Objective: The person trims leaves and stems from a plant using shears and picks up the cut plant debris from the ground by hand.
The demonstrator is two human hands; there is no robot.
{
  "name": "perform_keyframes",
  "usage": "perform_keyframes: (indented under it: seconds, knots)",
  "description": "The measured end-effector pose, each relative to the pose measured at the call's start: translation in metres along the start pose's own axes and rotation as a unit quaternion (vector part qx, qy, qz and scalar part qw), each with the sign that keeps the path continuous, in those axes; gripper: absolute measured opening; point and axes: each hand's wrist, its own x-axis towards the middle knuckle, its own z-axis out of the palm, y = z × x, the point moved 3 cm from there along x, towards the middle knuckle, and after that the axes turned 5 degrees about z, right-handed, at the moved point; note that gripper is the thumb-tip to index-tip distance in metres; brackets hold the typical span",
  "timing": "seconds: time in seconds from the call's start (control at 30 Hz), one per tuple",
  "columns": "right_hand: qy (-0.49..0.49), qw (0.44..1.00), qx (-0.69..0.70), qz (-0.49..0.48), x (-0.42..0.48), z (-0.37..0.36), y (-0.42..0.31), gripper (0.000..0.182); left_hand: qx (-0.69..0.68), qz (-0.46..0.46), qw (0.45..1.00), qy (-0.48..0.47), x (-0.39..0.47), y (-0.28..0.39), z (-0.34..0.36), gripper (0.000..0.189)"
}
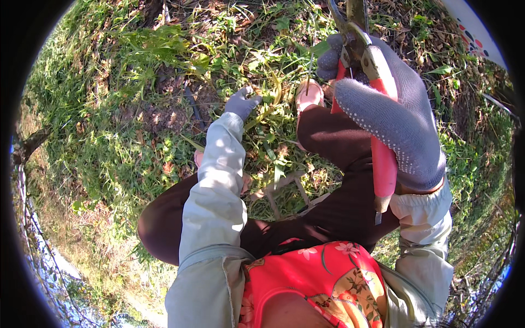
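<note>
My right hand point(393, 119), in a grey knitted glove with white dots, grips a pair of pruning shears point(384, 168) by the red handles. Its metal jaws point away from me, and their tips run out at the top of the view. My left hand point(243, 103), gloved in grey too, is low over the grass with its thumb and finger apart. I see nothing between them. Beside and below that hand lie long yellow-green leaves point(277, 88). A thin stick point(310, 67) stands between the two hands, near my right shoe.
Grass and weeds point(110, 135) cover the ground, with bare soil and dry leaves among them. My pink shoe point(309, 96) is below the shears. Wooden slats point(283, 184) show between my legs. A white object with coloured dots point(471, 33) is at the upper right, a branch point(30, 145) at far left.
</note>
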Motion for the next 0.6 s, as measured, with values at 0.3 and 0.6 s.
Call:
perform_keyframes:
  seconds: [0.3,0.6]
  knots:
    - [0.059,0.997,0.051,-0.025,0.008,0.005,0.0,0.035,-0.1,-0.144,0.98,-0.095,0.006,0.018,0.056,0.058]
    - [0.02,0.998,-0.064,0.011,0.007,-0.002,0.0,0.057,-0.122,-0.094,0.988,-0.027,0.082,-0.014,0.123,0.099]
